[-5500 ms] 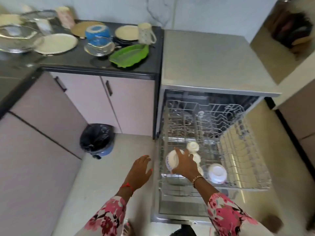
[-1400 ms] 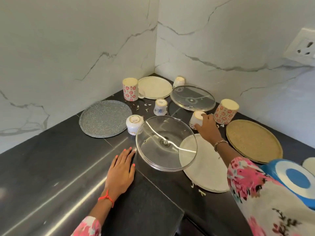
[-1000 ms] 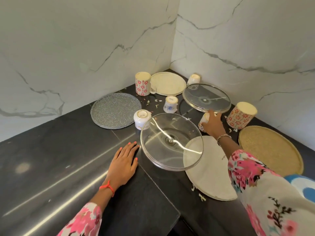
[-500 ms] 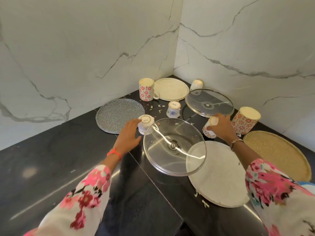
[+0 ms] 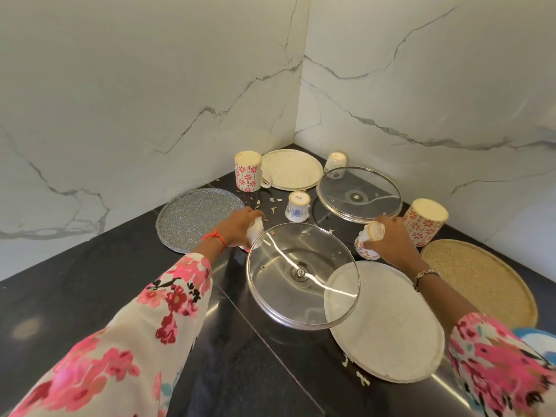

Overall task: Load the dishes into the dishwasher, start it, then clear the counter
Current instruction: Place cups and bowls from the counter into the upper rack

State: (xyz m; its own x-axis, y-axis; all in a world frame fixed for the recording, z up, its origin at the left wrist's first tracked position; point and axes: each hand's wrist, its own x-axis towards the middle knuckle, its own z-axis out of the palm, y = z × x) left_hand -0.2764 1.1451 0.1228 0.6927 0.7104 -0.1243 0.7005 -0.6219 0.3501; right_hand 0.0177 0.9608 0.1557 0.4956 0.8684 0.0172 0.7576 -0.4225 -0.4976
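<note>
Counter stock, logged from my remote seat. Loading is, by my judgement, well short of done: the counter [image 5: 90, 281] holds a dozen or so pieces and the dishwasher is out of view (so starting it and clearing also remain). Landmark: near glass lid [image 5: 301, 275]. Just beyond its left rim is a white cup [image 5: 255, 231], tipped, with the left hand [image 5: 237, 225] curled round it. Off its far right rim is a floral cup [image 5: 368, 242], tilted, with the right hand [image 5: 391, 242] wrapped round its side. Beyond the lid are a blue-flowered cup [image 5: 296, 206] and a second glass lid [image 5: 359, 194]. Its right edge overlaps a white plate [image 5: 391, 326]. To its left is a grey plate [image 5: 192, 218].
</note>
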